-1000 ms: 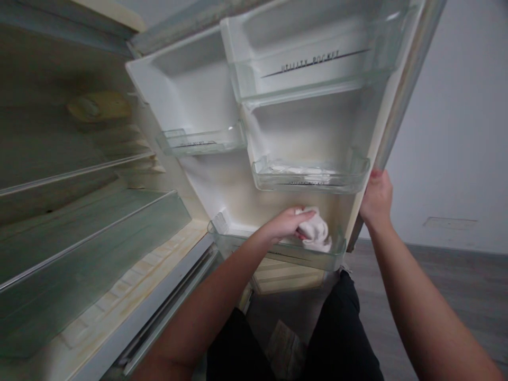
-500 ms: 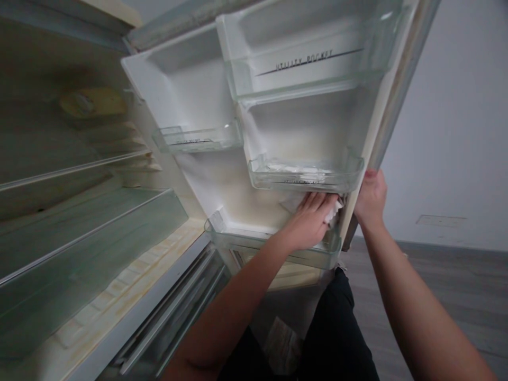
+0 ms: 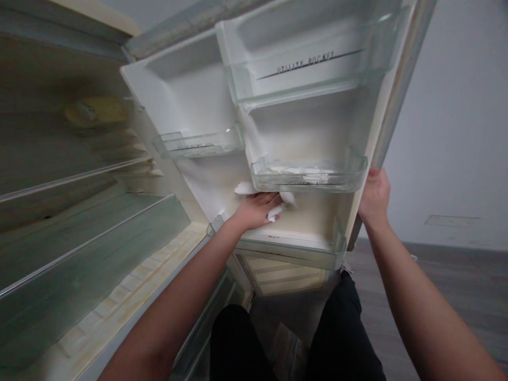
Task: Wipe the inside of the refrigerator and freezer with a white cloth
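My left hand [image 3: 257, 210] presses a crumpled white tissue [image 3: 275, 212] against the inner panel of the open fridge door [image 3: 313, 211]. It is above the lowest clear door bin [image 3: 293, 255] and just under the middle bin [image 3: 309, 177]. Parts of the tissue stick out on both sides of the fingers. At the door's outer edge, my right hand [image 3: 375, 197] is closed around the rim; its fingertips are hidden behind the door.
On the left is the fridge interior with a glass shelf [image 3: 79, 174], a greenish drawer front [image 3: 99, 264] and a yellowish lamp cover [image 3: 95, 111]. A smaller clear bin [image 3: 200, 140] hangs on the door. My knees [image 3: 238, 344] are below, and a pale wall [image 3: 456, 132] stands right.
My left hand has slid leftward with the tissue along the door panel, from near the outer edge to the middle. The right hand stays on the door edge.
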A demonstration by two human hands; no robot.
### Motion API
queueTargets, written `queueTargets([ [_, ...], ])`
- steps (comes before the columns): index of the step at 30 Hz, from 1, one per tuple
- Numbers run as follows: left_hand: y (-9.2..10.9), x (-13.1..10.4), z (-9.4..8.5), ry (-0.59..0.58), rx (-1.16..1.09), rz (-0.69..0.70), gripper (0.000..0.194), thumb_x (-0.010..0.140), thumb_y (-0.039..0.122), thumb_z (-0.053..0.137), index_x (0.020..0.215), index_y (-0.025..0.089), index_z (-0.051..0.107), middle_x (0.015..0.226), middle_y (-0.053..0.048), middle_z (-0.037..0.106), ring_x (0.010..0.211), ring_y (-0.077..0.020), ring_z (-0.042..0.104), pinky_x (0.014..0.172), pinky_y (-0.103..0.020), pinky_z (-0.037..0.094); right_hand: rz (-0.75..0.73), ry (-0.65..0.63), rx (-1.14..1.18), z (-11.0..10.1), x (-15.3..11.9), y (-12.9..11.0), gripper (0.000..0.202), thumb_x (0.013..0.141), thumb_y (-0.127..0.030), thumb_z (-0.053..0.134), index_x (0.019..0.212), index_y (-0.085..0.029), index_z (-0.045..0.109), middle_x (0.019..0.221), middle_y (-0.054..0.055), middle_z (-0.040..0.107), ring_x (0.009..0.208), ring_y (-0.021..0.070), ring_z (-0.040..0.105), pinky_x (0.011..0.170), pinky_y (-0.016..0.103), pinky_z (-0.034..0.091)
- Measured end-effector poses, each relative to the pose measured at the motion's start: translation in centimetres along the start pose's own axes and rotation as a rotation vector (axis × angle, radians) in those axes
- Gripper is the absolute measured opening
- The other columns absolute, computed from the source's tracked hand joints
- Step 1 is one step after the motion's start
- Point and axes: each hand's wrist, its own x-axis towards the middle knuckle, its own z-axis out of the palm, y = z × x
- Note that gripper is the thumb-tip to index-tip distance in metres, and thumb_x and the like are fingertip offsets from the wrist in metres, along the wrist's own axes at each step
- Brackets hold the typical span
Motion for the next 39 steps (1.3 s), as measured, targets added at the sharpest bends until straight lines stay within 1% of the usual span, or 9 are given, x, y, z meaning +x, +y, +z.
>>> queueTargets([
  [7,-4.7,-4.0,0.3,-0.099,0.116,-0.053,0.052,0.098,0.049,0.049,0.14,0.02,0.059,0.147,-0.019,0.057,0.142,-0.0373,0.043,0.116,-0.054,0.032,-0.025,0.015,0.018,0.0,0.0,0.0,0.064,0.092,-0.084,0.032,0.079,-0.023,0.042,0.072,-0.004,0.041,0.069,0.015,0.04,0.07,0.032,0.038],
  [12,-6.1,-4.4,-0.3,0.053,0.157,-0.271,0.071,0.094,0.058,0.052,0.146,0.009,0.049,0.153,-0.026,0.046,0.151,-0.0472,0.024,0.121,-0.068,0.016,-0.032,0.029,0.018,0.1,-0.1,0.0,0.061,0.093,-0.082,0.033,0.078,-0.023,0.041,0.072,-0.003,0.043,0.07,0.0157,0.041,0.074,0.034,0.04],
  [14,-5.8,-3.6,-0.1,0.052,0.146,-0.231,0.07,0.095,0.058,0.049,0.143,0.007,0.051,0.151,-0.026,0.047,0.151,-0.046,0.025,0.122,-0.067,0.014,-0.03,0.035,0.008,0.0,-0.1,0.0,0.06,0.094,-0.081,0.034,0.078,-0.023,0.042,0.073,-0.003,0.044,0.07,0.0159,0.042,0.076,0.034,0.04],
  [17,-5.3,-2.5,0.5,-0.022,0.134,-0.092,0.054,0.098,0.053,0.046,0.131,0.014,0.062,0.141,-0.02,0.057,0.146,-0.0416,0.035,0.121,-0.064,0.021,-0.015,0.03,-0.004,0.0,-0.2,0.1,0.059,0.094,-0.08,0.036,0.079,-0.023,0.043,0.073,-0.003,0.045,0.071,0.0159,0.043,0.076,0.034,0.041],
  [23,-5.1,-2.8,1.3,-0.093,0.073,0.08,0.039,0.095,0.035,0.055,0.131,0.023,0.066,0.139,-0.016,0.063,0.139,-0.0364,0.047,0.117,-0.056,0.031,-0.019,0.027,0.012,0.0,-0.2,0.0,0.062,0.093,-0.082,0.033,0.08,-0.023,0.042,0.073,-0.004,0.044,0.071,0.0154,0.044,0.072,0.033,0.04],
  [28,-2.4,-0.9,0.9,-0.287,-0.068,0.262,0.055,0.091,0.021,0.057,0.144,0.035,0.056,0.155,-0.004,0.055,0.147,-0.0267,0.042,0.121,-0.044,0.028,-0.03,0.029,0.017,0.1,-0.2,0.2,0.062,0.094,-0.082,0.031,0.081,-0.023,0.042,0.074,-0.003,0.044,0.071,0.0152,0.043,0.07,0.032,0.039],
  [32,1.8,3.3,0.1,-0.275,-0.285,0.334,0.052,0.094,0.026,0.06,0.144,0.041,0.057,0.157,0.001,0.052,0.15,-0.0256,0.04,0.123,-0.041,0.028,-0.027,0.025,0.021,0.2,-0.1,0.5,0.064,0.092,-0.085,0.03,0.08,-0.023,0.041,0.073,-0.004,0.043,0.07,0.0152,0.041,0.07,0.032,0.04],
  [35,4.8,6.1,0.1,-0.276,-0.444,0.425,0.047,0.092,0.034,0.066,0.139,0.037,0.062,0.158,-0.001,0.051,0.148,-0.0249,0.044,0.123,-0.037,0.03,-0.038,0.025,0.019,0.1,-0.1,0.3,0.062,0.093,-0.083,0.031,0.08,-0.023,0.04,0.073,-0.004,0.042,0.069,0.0152,0.04,0.072,0.033,0.039],
  [39,6.4,7.4,1.0,-0.321,-0.421,0.481,0.047,0.098,0.022,0.049,0.142,0.036,0.06,0.163,0.002,0.043,0.153,-0.019,0.035,0.126,-0.034,0.022,-0.05,0.033,0.012,0.2,-0.2,-0.1,0.061,0.094,-0.082,0.032,0.079,-0.024,0.039,0.072,-0.003,0.042,0.07,0.016,0.04,0.071,0.033,0.037],
])
